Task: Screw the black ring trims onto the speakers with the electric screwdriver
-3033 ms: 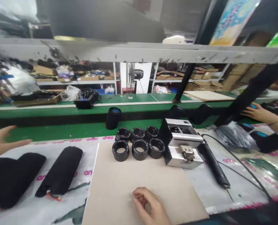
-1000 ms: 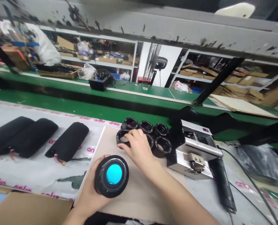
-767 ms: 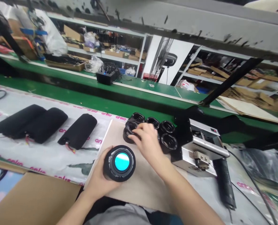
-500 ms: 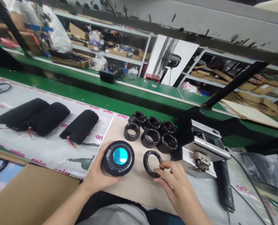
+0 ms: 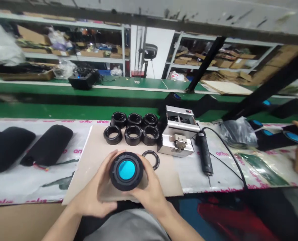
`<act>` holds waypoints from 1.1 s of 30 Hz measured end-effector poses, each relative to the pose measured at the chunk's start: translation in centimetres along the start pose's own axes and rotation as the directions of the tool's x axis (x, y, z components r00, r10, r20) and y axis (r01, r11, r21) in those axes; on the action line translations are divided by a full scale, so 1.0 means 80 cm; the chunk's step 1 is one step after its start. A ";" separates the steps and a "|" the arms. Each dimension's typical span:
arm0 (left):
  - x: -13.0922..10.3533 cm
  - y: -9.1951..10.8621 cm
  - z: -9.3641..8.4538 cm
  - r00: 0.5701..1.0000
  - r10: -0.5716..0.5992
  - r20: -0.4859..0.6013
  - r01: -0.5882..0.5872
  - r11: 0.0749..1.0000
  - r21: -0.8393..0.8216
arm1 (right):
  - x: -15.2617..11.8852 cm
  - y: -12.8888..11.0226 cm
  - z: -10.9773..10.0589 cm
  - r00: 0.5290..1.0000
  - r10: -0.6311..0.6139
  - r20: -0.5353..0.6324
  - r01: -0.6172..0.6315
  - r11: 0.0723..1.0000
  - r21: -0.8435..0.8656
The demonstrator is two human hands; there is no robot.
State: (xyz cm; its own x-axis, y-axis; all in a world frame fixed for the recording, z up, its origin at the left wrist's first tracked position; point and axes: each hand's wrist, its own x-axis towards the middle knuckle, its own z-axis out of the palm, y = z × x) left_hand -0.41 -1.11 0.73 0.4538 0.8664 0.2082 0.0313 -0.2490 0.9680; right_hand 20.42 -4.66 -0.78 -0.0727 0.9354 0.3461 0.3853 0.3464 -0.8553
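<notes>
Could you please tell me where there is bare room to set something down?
The front right corner of the board is free, bordered by the right hand and loose ring; so is the sheet between board and screwdriver. The board's back is crowded: six rings beside the silver machine.

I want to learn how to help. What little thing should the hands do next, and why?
Probably, let the left hand steady the black tube and use the right hand to pick up the thin ring. It lies loose on the board, close to the right hand, apart from the six thick rings.
</notes>
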 end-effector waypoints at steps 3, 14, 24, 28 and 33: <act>-0.011 0.011 0.001 0.983 -0.014 -0.185 0.031 0.996 0.088 | -0.005 0.004 0.025 0.996 -0.070 -0.058 0.068 0.997 -0.048; 0.005 0.043 0.007 0.938 0.032 -0.344 0.057 0.968 0.244 | -0.017 0.057 -0.062 0.967 -0.003 -0.255 -0.143 0.821 -0.553; 0.013 0.051 0.007 0.963 0.087 -0.254 -0.009 0.955 0.295 | -0.018 0.063 -0.074 0.996 0.081 -0.033 -0.087 0.853 -0.515; 0.025 0.059 0.007 0.988 -0.025 -0.154 0.048 0.988 0.144 | -0.011 0.067 -0.087 0.995 0.077 -0.058 -0.095 0.887 -0.451; 0.036 0.065 0.003 0.995 -0.084 -0.050 0.088 0.992 0.092 | 0.004 -0.005 -0.116 0.993 0.045 -0.112 -0.062 0.986 -0.154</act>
State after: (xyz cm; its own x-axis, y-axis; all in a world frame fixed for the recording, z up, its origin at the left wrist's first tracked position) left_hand 1.29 -0.04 6.31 0.4041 0.9050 0.1328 0.1530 -0.2100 0.9657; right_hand 28.80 -5.19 3.24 0.0484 0.9360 0.3487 0.5264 0.2728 -0.8053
